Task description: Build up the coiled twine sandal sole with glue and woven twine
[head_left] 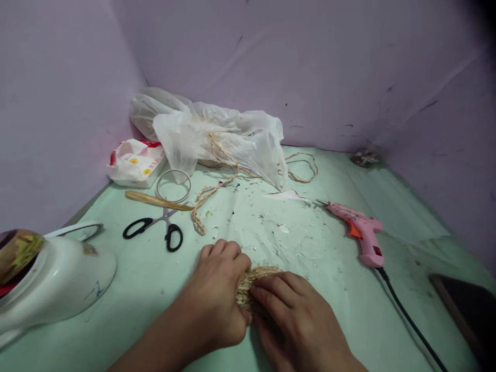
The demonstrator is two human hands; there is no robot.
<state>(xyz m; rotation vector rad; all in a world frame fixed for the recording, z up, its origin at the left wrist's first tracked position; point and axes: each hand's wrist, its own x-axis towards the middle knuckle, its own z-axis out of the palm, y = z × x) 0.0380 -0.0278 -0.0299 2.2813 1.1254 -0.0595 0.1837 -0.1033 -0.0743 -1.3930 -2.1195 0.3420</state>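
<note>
Between my two hands, low in the middle of the head view, is a small piece of coiled straw braid (245,290), tan and ridged. My left hand (220,294) is wrapped round its left side, knuckles up. From the right, my right hand (298,310) grips it, fingertips pressed on its face. Most of the piece is hidden by the hands. A pink hot glue gun (358,225) with an orange trigger lies to the right, its nozzle toward the left. Black-handled scissors (166,222) lie open to the left.
A loose braided cord (209,194) runs out from white plastic bags (232,129) at the back. Near them are a tissue pack (137,163), a thin ring (173,186) and a flat strip (155,200). A white plastic container (77,274) stands left; a dark phone-like slab (465,305) lies right.
</note>
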